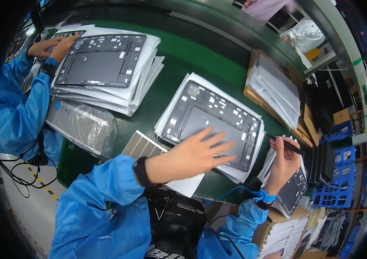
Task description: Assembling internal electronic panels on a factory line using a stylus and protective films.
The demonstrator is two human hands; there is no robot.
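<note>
In front of me a dark grey tablet back housing (194,121), dotted with small white patches, lies on a stack of white foam sheets. My left hand (192,157) is open over its near edge, fingers spread and slightly blurred; whether they touch the housing I cannot tell. My right hand (283,169) is closed on slim black tweezers (293,147), whose fine tip points left toward the stack's right edge. Partly under my left forearm is a sheet of grey-brown rectangular stickers (137,146). Another housing (292,193) lies on white sheets beside my right wrist.
At the left, a co-worker in a blue sleeve (36,103) has both hands at another housing (97,64) on a foam stack. A plastic-wrapped panel (82,125) lies below it. White sheets on cardboard (274,88) stand far right, near blue crates (334,177). A blue wrist cord runs from my right wrist.
</note>
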